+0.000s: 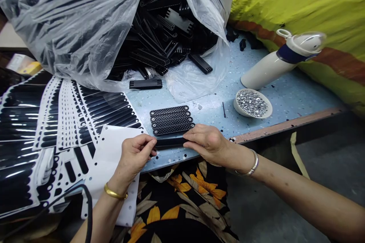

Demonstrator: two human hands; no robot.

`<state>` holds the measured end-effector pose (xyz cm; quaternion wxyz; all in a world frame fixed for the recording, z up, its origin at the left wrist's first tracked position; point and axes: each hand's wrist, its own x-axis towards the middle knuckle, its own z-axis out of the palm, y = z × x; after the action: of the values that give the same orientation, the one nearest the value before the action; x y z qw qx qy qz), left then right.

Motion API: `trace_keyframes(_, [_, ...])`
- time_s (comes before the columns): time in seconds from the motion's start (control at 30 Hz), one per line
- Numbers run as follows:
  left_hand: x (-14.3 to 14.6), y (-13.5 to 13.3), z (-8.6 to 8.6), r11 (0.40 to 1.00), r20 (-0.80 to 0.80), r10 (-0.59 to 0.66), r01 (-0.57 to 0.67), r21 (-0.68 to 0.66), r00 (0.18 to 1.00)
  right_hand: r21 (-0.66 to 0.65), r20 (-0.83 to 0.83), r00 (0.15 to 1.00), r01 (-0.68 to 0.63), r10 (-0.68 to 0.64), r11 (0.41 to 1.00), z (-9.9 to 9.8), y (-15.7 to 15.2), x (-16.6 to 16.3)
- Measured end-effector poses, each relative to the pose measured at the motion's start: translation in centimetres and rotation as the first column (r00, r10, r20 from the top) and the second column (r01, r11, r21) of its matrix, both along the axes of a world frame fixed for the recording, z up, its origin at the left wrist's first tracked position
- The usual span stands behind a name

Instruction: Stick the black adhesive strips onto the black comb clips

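A narrow black strip (170, 142) with a smooth face is stretched level between my hands at the table's front edge. My left hand (138, 150) pinches its left end between thumb and fingers. At the right end, my right hand (207, 142) grips it the same way. Just beyond the strip, several black textured bars (172, 120) lie side by side in a row, with small silver dots at their ends. Left of these, sheets of black rounded strips (108, 102) on white backing are spread out, with a white paper sheet (114, 167) partly beneath my left hand.
A big clear plastic bag (82, 38) spills black slotted parts (168, 26) at the back. One black slotted part (145, 84) lies before it. On the right are a bowl of small silver pieces (253, 103), a tilted white bottle (265, 68) and a thin black stick (224, 109).
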<state>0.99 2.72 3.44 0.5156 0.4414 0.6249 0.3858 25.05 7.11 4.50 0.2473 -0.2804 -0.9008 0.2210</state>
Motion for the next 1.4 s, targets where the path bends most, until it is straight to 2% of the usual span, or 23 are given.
trace_keyframes(0.2, [0.1, -0.1, 0.1, 1.000, -0.007, 0.009, -0.009, -0.002, 1.000, 0.078, 0.035, 0.999, -0.004, 0.001, 0.997, -0.2, -0.4, 0.2])
trace_keyframes(0.37, [0.1, 0.0, 0.1, 1.000, -0.015, 0.015, -0.015, -0.004, 1.000, 0.035, -0.007, 1.000, -0.024, 0.024, 0.999, -0.1, -0.2, 0.2])
trace_keyframes(0.53, [0.0, 0.0, 0.2, 1.000, -0.026, 0.018, -0.018, -0.007, 1.000, 0.068, -0.035, 0.999, -0.017, 0.019, 0.998, 0.0, -0.3, 0.2])
trace_keyframes(0.77, [0.0, 0.1, 0.2, 1.000, -0.013, 0.017, -0.017, -0.013, 1.000, 0.034, -0.038, 0.999, 0.013, -0.012, 0.999, -0.1, -0.5, 0.3])
trace_keyframes(0.87, [0.1, 0.1, 0.2, 1.000, -0.011, 0.012, -0.012, -0.015, 1.000, 0.057, -0.062, 0.993, 0.105, -0.101, 0.993, 0.5, -1.0, 1.1])
trace_keyframes(0.93, [0.1, 0.1, 0.1, 1.000, -0.008, 0.011, -0.012, -0.015, 1.000, 0.076, -0.095, 0.970, 0.230, -0.222, 0.970, 0.9, -1.7, 2.0])
trace_keyframes(1.03, [0.1, 0.0, 0.1, 1.000, -0.003, 0.016, -0.016, -0.016, 1.000, 0.055, -0.112, 0.892, 0.445, -0.437, 0.894, 1.0, -2.8, 3.2])
trace_keyframes(1.1, [0.0, 0.0, 0.0, 1.000, 0.003, 0.019, -0.019, -0.013, 1.000, 0.012, -0.112, 0.837, 0.541, -0.536, 0.841, 0.5, -3.5, 3.4])
trace_keyframes(1.23, [0.0, -0.1, -0.1, 1.000, 0.016, 0.014, -0.014, -0.002, 1.000, -0.057, -0.158, 0.774, 0.612, -0.612, 0.789, -1.4, -4.0, 1.7])
trace_keyframes(1.4, [0.0, 0.1, -0.4, 1.000, 0.051, 0.009, -0.008, -0.001, 0.999, -0.027, -0.112, 0.729, 0.677, -0.675, 0.735, -3.5, -3.7, -1.1])
